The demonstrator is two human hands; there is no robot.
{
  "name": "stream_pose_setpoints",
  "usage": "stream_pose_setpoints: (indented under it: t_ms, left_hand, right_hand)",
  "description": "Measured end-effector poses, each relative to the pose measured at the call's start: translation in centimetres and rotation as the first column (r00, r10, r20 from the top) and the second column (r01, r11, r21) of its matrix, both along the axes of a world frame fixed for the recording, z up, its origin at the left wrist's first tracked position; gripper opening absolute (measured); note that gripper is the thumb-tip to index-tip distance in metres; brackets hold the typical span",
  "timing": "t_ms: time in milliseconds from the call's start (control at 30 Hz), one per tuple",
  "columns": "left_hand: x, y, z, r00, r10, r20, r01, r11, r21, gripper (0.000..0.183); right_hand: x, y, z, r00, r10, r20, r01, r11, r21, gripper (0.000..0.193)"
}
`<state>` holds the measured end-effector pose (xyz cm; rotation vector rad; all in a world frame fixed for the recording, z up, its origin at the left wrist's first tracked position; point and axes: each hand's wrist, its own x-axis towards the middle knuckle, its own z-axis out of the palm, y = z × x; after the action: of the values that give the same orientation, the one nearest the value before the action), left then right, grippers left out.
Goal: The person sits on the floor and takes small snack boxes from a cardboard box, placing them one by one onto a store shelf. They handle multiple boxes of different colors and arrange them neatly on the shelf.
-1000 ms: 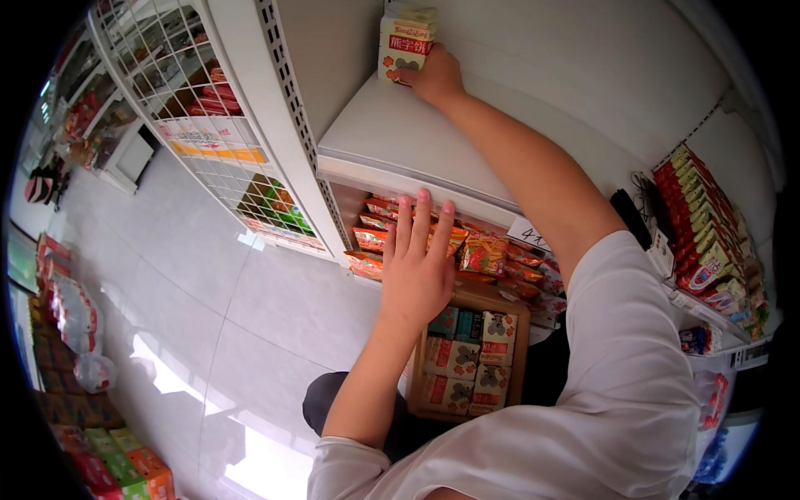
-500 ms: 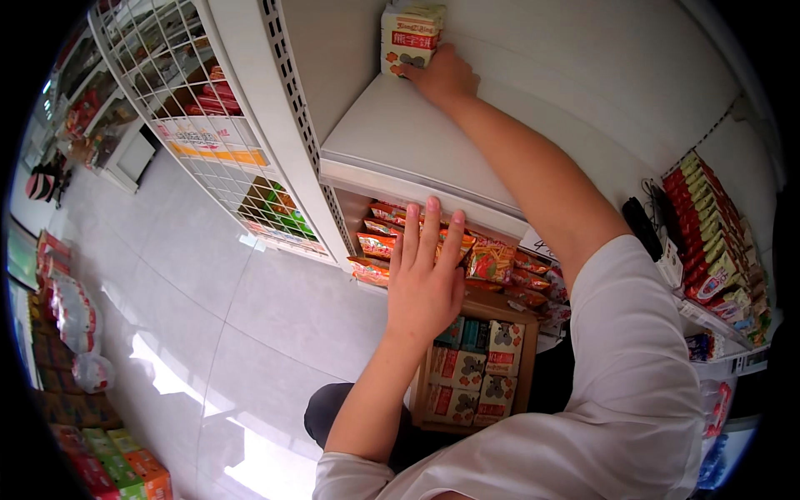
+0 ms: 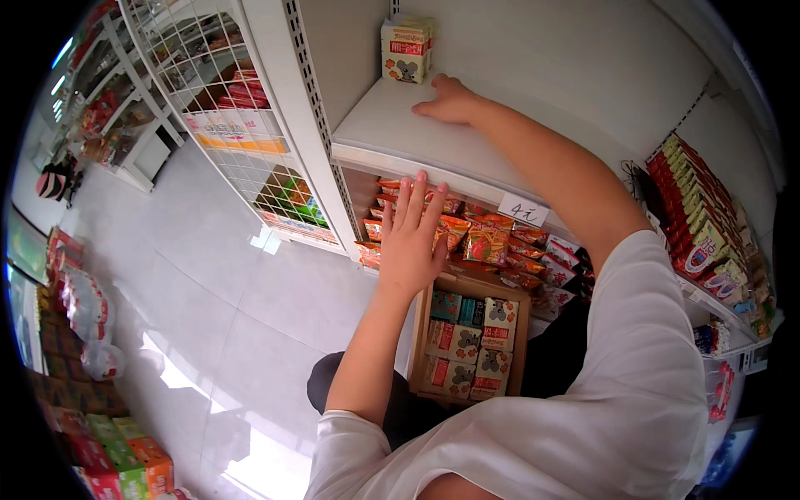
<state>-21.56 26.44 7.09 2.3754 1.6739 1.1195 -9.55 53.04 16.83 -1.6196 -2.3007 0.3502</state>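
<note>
Small cream boxes [image 3: 403,58] with a red band and a grey animal picture stand upright in the back left corner of the white shelf [image 3: 375,133]. Just right of them, and apart from them, my right hand [image 3: 454,100] is over the shelf with thumb and fingers spread and nothing in it. My left hand [image 3: 411,250] has its fingers stretched up toward the shelf's front edge, empty, in front of orange snack packets [image 3: 487,239] on the shelf below. Under it, by my legs, an open cardboard carton [image 3: 522,333] holds several matching cream boxes [image 3: 452,340] and teal ones [image 3: 446,306].
A white wire-mesh side panel [image 3: 212,108] closes off the shelf's left. Red and yellow packets [image 3: 708,233] fill a rack on the right. A handwritten price card [image 3: 523,210] hangs on the shelf edge. Colourful cartons [image 3: 121,454] stand on the floor at lower left.
My right hand has let go of the cream boxes and drawn back to the right. The view has shifted a little; my left hand stays open near the shelf edge.
</note>
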Motion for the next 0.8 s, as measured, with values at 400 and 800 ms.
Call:
stream_pose_setpoints:
  t_ms: [400,800]
  left_hand:
    - [3.8,1.0,-9.2,0.94,-0.165,0.298,0.139,0.984,0.108,0.033]
    - [14.7,0.0,-21.9,0.952,-0.285,0.109,0.295,0.766,-0.57,0.016]
  right_hand:
    - [14.6,-24.2,-12.1,0.835,0.439,-0.332,-0.417,0.898,0.139,0.014]
    - [21.0,-16.1,-28.3,0.926,0.292,-0.24,-0.347,0.907,-0.237,0.009]
